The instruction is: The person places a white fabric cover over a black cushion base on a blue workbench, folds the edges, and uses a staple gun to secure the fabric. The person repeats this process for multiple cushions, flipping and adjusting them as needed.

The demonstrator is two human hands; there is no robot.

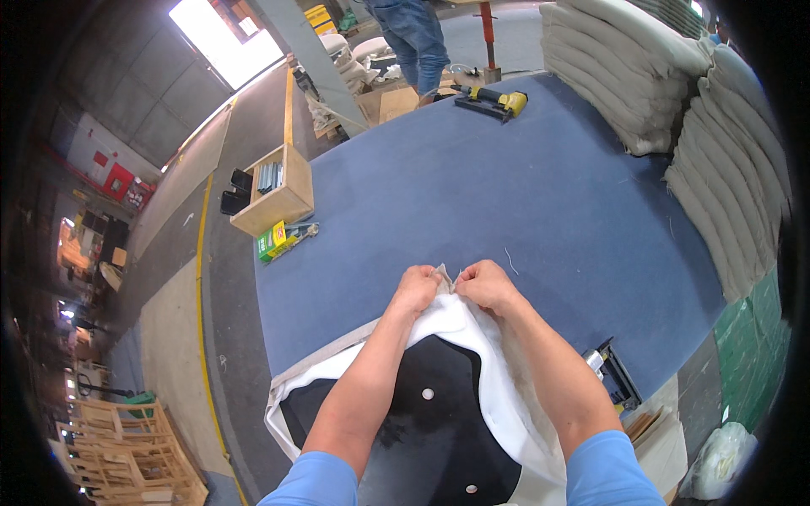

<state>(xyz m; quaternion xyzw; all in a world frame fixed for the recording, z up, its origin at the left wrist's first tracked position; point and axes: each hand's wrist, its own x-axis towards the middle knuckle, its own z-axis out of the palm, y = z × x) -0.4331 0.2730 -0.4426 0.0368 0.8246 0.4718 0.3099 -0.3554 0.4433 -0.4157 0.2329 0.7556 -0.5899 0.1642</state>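
In front of me on the blue-covered table (380,202) lies a black shaped panel (439,430) with pale round spots on it. White padding (447,320) wraps around its rim, with beige fabric (325,350) outside the padding. At the panel's far end my left hand (417,288) pinches the fabric's edge. My right hand (488,285) grips the same edge just to the right, its fingers closed. Between the two hands the fabric stands up in a small peak.
A yellow-and-black staple gun (502,103) lies at the table's far edge, another staple gun (620,375) at the near right. Left are a wooden box (295,187) of staple strips and a green-yellow carton (274,241). Beige fabric stacks (616,67) rise right. A person in jeans (409,38) stands beyond.
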